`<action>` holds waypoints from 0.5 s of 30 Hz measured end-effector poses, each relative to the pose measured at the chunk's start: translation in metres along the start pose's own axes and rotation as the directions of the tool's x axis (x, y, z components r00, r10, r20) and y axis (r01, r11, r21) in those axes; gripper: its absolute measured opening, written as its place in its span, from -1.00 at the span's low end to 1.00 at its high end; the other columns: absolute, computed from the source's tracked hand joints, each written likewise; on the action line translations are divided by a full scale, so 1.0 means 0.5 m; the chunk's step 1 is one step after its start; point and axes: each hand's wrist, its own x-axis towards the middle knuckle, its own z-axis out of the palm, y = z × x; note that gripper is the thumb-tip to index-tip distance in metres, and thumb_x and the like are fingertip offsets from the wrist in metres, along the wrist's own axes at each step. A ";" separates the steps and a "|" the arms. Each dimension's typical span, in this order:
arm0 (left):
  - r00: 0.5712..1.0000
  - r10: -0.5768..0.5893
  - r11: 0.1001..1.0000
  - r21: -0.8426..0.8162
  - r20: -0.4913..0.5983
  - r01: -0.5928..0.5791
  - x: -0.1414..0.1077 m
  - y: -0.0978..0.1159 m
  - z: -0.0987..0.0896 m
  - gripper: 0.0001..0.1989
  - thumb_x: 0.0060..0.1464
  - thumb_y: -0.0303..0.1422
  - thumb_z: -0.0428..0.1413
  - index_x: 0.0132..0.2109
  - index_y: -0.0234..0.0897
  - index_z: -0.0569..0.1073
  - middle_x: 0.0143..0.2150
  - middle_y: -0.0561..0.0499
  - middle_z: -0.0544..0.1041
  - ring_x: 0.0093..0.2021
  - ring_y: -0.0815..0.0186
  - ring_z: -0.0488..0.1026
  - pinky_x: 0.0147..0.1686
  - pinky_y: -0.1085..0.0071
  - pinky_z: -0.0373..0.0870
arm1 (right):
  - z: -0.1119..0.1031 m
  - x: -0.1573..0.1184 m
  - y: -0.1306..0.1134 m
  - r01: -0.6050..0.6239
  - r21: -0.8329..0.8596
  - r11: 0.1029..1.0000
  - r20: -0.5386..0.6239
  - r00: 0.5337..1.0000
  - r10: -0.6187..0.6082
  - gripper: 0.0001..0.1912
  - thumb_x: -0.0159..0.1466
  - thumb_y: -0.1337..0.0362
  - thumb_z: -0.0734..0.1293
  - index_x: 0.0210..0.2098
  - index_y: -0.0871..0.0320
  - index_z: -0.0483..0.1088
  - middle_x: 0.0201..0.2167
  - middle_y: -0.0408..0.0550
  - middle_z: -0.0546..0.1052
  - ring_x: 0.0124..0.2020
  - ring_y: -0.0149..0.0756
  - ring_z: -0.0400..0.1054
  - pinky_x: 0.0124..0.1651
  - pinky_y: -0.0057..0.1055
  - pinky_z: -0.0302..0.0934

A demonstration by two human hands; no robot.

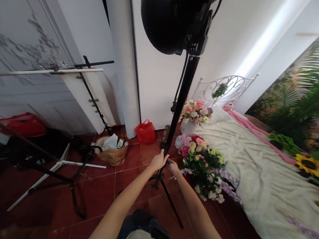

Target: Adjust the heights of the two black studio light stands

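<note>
Straight ahead rises a black light stand (183,95), with a large black lamp head (166,17) on top and a cable along its pole. My left hand (159,161) is wrapped around the lower pole. On the pole's right side, my right hand (174,168) has its fingers closed on a small dark knob (169,161) of the stand, level with the left hand. Below both hands the stand's thin legs spread over the floor.
Artificial flowers (203,157) lie close on the right, beside a bed with a cream blanket (255,181). A wicker basket (112,153) and a red bag (146,132) stand by the wall. Several other stands (71,182) spread their legs across the red tiles at left.
</note>
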 end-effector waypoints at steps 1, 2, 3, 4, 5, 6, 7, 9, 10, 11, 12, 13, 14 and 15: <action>1.000 0.006 1.000 0.007 -0.001 -0.006 0.000 0.000 0.000 -0.51 0.26 -0.03 -0.22 0.14 -0.29 0.17 -0.07 -0.27 0.56 -0.05 -0.01 0.53 -0.15 0.25 0.39 | -0.009 0.003 0.005 0.008 0.007 1.000 -0.006 1.000 -0.008 -0.90 0.22 0.37 0.32 -0.44 0.22 0.38 -0.70 -0.27 0.27 -0.69 -0.51 0.04 -0.61 -0.55 -0.03; 1.000 0.009 1.000 0.014 -0.004 -0.009 0.000 0.001 0.000 -0.50 0.26 -0.03 -0.22 0.14 -0.29 0.17 -0.07 -0.27 0.56 -0.06 -0.01 0.53 -0.15 0.25 0.39 | -0.019 0.006 0.009 0.010 0.014 1.000 0.000 1.000 -0.010 -0.92 0.20 0.41 0.32 -0.44 0.22 0.39 -0.69 -0.25 0.29 -0.68 -0.51 0.05 -0.61 -0.55 -0.04; 1.000 0.010 1.000 0.022 -0.007 -0.009 -0.001 0.002 0.000 -0.50 0.26 -0.03 -0.23 0.14 -0.30 0.17 -0.07 -0.28 0.56 -0.06 -0.01 0.53 -0.15 0.24 0.38 | -0.029 0.010 0.011 0.005 0.021 1.000 0.016 1.000 -0.005 -0.94 0.18 0.43 0.32 -0.43 0.23 0.40 -0.67 -0.23 0.32 -0.67 -0.51 0.07 -0.60 -0.56 -0.02; 1.000 0.010 1.000 0.030 -0.010 -0.009 -0.001 0.003 -0.001 -0.50 0.26 -0.02 -0.24 0.14 -0.30 0.17 -0.08 -0.28 0.55 -0.06 -0.01 0.53 -0.16 0.24 0.38 | -0.038 0.014 0.011 -0.005 0.027 1.000 0.043 0.999 0.003 -0.96 0.16 0.45 0.32 -0.41 0.23 0.42 -0.64 -0.21 0.37 -0.65 -0.51 0.10 -0.58 -0.56 0.00; 1.000 0.011 0.999 0.038 -0.013 -0.010 -0.001 0.004 -0.002 -0.49 0.26 -0.02 -0.24 0.13 -0.30 0.17 -0.08 -0.29 0.55 -0.07 -0.02 0.53 -0.16 0.24 0.39 | -0.047 0.018 0.009 -0.017 0.034 0.999 0.078 0.997 0.015 -0.93 0.13 0.47 0.33 -0.38 0.22 0.43 -0.60 -0.19 0.40 -0.63 -0.50 0.15 -0.56 -0.57 0.03; 1.000 0.012 0.999 0.045 -0.017 -0.011 -0.001 0.004 -0.003 -0.48 0.26 -0.01 -0.25 0.13 -0.31 0.17 -0.08 -0.29 0.55 -0.08 -0.03 0.53 -0.17 0.23 0.39 | -0.054 0.022 0.006 -0.032 0.037 0.999 0.113 0.993 0.027 -0.88 0.11 0.48 0.34 -0.34 0.21 0.44 -0.56 -0.18 0.43 -0.60 -0.49 0.19 -0.53 -0.57 0.05; 1.000 0.018 0.999 0.050 -0.021 -0.016 0.000 0.005 -0.005 -0.47 0.25 0.00 -0.26 0.13 -0.31 0.17 -0.09 -0.29 0.55 -0.08 -0.03 0.54 -0.18 0.23 0.39 | -0.060 0.026 0.002 -0.042 0.037 0.998 0.143 0.989 0.036 -0.82 0.08 0.50 0.35 -0.31 0.20 0.45 -0.53 -0.17 0.46 -0.57 -0.49 0.23 -0.50 -0.58 0.08; 0.999 0.037 0.998 0.052 -0.017 -0.036 0.003 0.004 -0.009 -0.45 0.24 0.02 -0.25 0.14 -0.30 0.16 -0.09 -0.28 0.55 -0.09 -0.03 0.54 -0.18 0.23 0.39 | -0.068 0.034 -0.007 -0.053 0.015 0.999 0.188 0.981 0.049 -0.78 0.04 0.50 0.37 -0.30 0.19 0.44 -0.46 -0.16 0.49 -0.49 -0.48 0.31 -0.44 -0.58 0.12; 0.999 0.046 0.998 0.049 -0.009 -0.046 0.005 0.004 -0.010 -0.45 0.24 0.03 -0.25 0.14 -0.31 0.17 -0.08 -0.28 0.55 -0.08 -0.02 0.53 -0.17 0.24 0.39 | -0.070 0.038 -0.011 -0.053 -0.011 0.999 0.199 0.978 0.054 -0.79 0.02 0.49 0.37 -0.32 0.20 0.44 -0.45 -0.15 0.50 -0.46 -0.47 0.33 -0.41 -0.58 0.14; 0.999 0.051 0.998 0.044 0.001 -0.051 0.006 0.003 -0.012 -0.44 0.23 0.03 -0.24 0.14 -0.31 0.17 -0.07 -0.28 0.55 -0.07 0.00 0.53 -0.15 0.25 0.38 | -0.070 0.042 -0.013 -0.048 -0.040 0.998 0.196 0.979 0.054 -0.82 0.02 0.47 0.38 -0.35 0.21 0.43 -0.44 -0.14 0.50 -0.44 -0.46 0.34 -0.38 -0.57 0.15; 0.999 0.051 0.998 0.038 0.010 -0.052 0.008 0.003 -0.012 -0.43 0.23 0.04 -0.24 0.14 -0.33 0.17 -0.06 -0.29 0.55 -0.06 0.00 0.53 -0.14 0.26 0.38 | -0.069 0.046 -0.015 -0.037 -0.062 0.997 0.183 0.982 0.048 -0.85 0.02 0.44 0.38 -0.37 0.22 0.43 -0.44 -0.13 0.50 -0.43 -0.46 0.34 -0.37 -0.55 0.16; 0.999 0.048 0.998 0.032 0.017 -0.048 0.009 0.003 -0.013 -0.42 0.24 0.03 -0.24 0.14 -0.34 0.18 -0.06 -0.30 0.54 -0.05 0.01 0.52 -0.12 0.26 0.38 | -0.067 0.049 -0.014 -0.026 -0.074 0.997 0.164 0.986 0.038 -0.87 0.03 0.41 0.37 -0.38 0.21 0.42 -0.43 -0.13 0.51 -0.43 -0.45 0.34 -0.36 -0.54 0.17; 0.999 0.041 0.999 0.027 0.019 -0.042 0.009 0.004 -0.014 -0.42 0.24 0.03 -0.25 0.14 -0.35 0.17 -0.05 -0.31 0.54 -0.04 0.01 0.52 -0.12 0.26 0.38 | -0.064 0.053 -0.013 -0.010 -0.076 0.997 0.139 0.990 0.020 -0.88 0.03 0.37 0.36 -0.38 0.21 0.42 -0.42 -0.13 0.51 -0.43 -0.45 0.34 -0.35 -0.53 0.17; 0.999 0.032 0.999 0.019 0.019 -0.032 0.009 0.005 -0.015 -0.43 0.24 0.02 -0.24 0.15 -0.35 0.17 -0.05 -0.31 0.54 -0.04 0.01 0.52 -0.11 0.26 0.38 | -0.060 0.056 -0.010 0.016 -0.071 0.997 0.111 0.994 -0.008 -0.87 0.04 0.34 0.36 -0.38 0.20 0.41 -0.41 -0.13 0.51 -0.42 -0.45 0.35 -0.35 -0.53 0.17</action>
